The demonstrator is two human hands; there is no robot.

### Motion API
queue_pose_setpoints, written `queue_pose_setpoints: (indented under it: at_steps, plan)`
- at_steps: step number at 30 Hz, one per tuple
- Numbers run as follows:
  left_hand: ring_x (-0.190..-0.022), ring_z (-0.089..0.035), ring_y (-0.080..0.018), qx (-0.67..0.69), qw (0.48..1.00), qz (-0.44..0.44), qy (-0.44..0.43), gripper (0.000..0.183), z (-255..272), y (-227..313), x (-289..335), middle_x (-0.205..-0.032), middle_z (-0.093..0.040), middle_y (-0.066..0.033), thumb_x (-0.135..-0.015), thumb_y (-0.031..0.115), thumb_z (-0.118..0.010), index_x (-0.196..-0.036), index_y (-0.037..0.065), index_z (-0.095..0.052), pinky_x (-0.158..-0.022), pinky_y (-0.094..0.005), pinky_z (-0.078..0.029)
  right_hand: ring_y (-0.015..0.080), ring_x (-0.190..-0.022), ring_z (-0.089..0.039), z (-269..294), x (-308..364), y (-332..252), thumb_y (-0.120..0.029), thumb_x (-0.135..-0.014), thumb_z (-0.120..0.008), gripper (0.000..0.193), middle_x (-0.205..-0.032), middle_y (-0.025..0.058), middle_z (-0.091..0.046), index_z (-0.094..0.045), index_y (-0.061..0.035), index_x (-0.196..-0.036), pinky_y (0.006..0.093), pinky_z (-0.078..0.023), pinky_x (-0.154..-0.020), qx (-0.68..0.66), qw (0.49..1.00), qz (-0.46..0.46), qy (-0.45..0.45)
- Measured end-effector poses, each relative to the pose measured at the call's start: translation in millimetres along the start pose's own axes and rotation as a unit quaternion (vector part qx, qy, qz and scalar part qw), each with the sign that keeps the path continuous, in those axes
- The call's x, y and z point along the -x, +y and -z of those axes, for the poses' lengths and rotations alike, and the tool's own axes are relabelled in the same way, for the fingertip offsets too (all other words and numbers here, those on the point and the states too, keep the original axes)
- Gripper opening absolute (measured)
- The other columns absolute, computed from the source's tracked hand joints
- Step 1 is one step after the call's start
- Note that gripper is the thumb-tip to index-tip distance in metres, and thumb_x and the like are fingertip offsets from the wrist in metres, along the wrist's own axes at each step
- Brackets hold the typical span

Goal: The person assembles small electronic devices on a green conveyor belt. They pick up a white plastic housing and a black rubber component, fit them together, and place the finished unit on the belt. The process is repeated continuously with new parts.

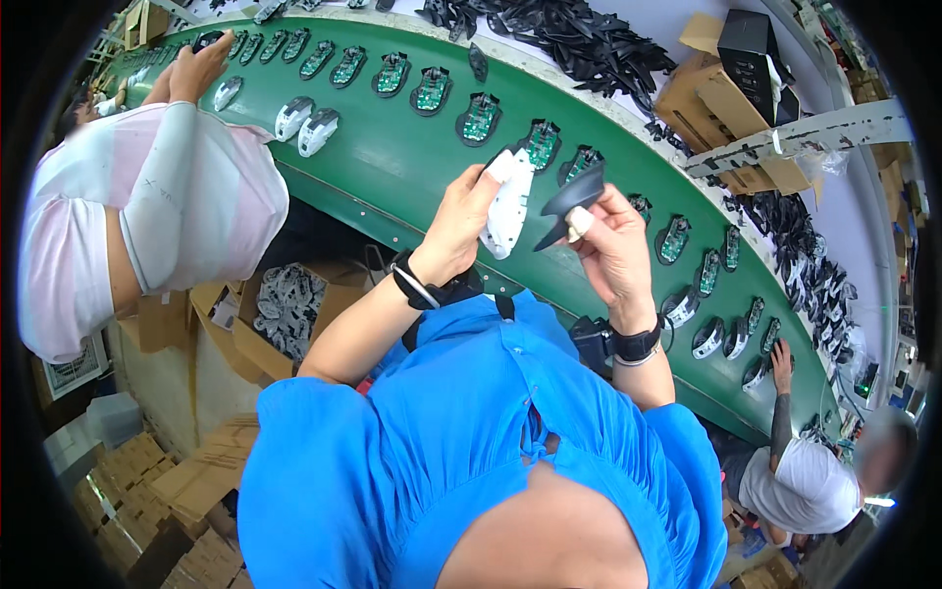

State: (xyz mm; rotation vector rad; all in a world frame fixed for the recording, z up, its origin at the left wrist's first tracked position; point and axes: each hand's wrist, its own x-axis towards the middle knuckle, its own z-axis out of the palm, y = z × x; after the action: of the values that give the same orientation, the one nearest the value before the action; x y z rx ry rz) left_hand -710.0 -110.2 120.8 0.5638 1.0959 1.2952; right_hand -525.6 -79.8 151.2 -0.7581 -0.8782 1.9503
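My left hand (451, 224) is closed around a white computer mouse shell (507, 218), held tilted above the near edge of the green work surface. White tape or a finger cover wraps its thumb. Just to the right, my right hand (618, 253) pinches a curved black plastic mouse part (573, 192), with a white cover on its thumb too. Shell and black part are apart. Behind them, opened mouse bases with green circuit boards lie in a row; one base (541, 144) is right beyond the shell, and another (586, 160) is partly hidden by the black part.
White mice (317, 132) lie on the green surface (392, 157) at left. Heaps of black plastic parts (574, 44) line the far ledge, beside a cardboard box (702, 103). One co-worker (167, 196) stands left, another (800, 481) right. A carton of parts (289, 304) stands below.
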Motion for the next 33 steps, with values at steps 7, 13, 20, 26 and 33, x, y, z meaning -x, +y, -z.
queue_pose_setpoints:
  at_steps: [7,13,20,26,33]
  plan:
    - [-0.088,-0.060,-0.0099,-0.047,0.998,-0.032,-0.011,0.044,-11,-2,-9,-0.098,-0.061,-0.0060,-0.095,0.040,-0.053,-0.114,0.000,-0.053,-0.076,-0.0252,-0.050,0.0091,-0.069,-0.061,0,-12,1,0.003,-0.077,-0.071,0.018,-0.079,0.0038,-0.064,-0.063,-0.0005,-0.092,0.0239,-0.054,-0.062,0.093,0.995,-0.001,-0.038]
    - [-0.085,-0.057,-0.0089,-0.186,0.979,-0.087,-0.001,0.045,-3,-3,-13,-0.096,-0.060,-0.0073,-0.096,0.039,-0.051,-0.114,-0.002,-0.052,-0.073,-0.0232,-0.048,0.0070,-0.067,-0.059,3,-15,-1,-0.002,-0.073,-0.077,0.015,-0.073,0.0010,-0.063,-0.065,-0.0005,-0.082,0.0207,-0.048,-0.060,0.329,0.943,0.044,-0.024]
    - [-0.098,-0.058,-0.0167,-0.086,0.993,-0.084,-0.019,0.046,-6,0,-4,-0.108,-0.059,-0.0142,-0.093,0.029,-0.055,-0.123,-0.004,-0.046,-0.083,-0.0285,-0.048,0.0076,-0.074,-0.062,0,-18,13,-0.006,-0.081,-0.072,0.012,-0.082,0.0026,-0.067,-0.065,-0.0021,-0.090,0.0228,-0.051,-0.066,0.111,0.993,-0.030,-0.031]
    - [-0.109,-0.056,-0.0167,-0.087,0.983,-0.100,-0.124,0.075,-4,9,19,-0.117,-0.057,-0.0111,-0.067,0.006,-0.080,-0.130,-0.005,-0.041,-0.095,-0.0307,-0.045,0.0109,-0.079,-0.064,-3,-16,10,-0.003,-0.083,-0.067,0.019,-0.093,0.0060,-0.068,-0.063,0.0004,-0.101,0.0268,-0.054,-0.071,0.031,0.998,0.049,-0.012]
    - [-0.109,-0.054,-0.0154,-0.136,0.973,-0.133,-0.128,0.072,-3,17,7,-0.117,-0.057,-0.0086,-0.064,-0.002,-0.077,-0.128,-0.006,-0.045,-0.098,-0.0317,-0.043,0.0103,-0.077,-0.062,3,-20,9,-0.002,-0.081,-0.068,0.022,-0.092,0.0059,-0.067,-0.063,0.0023,-0.102,0.0266,-0.052,-0.072,0.061,0.997,0.033,-0.018]
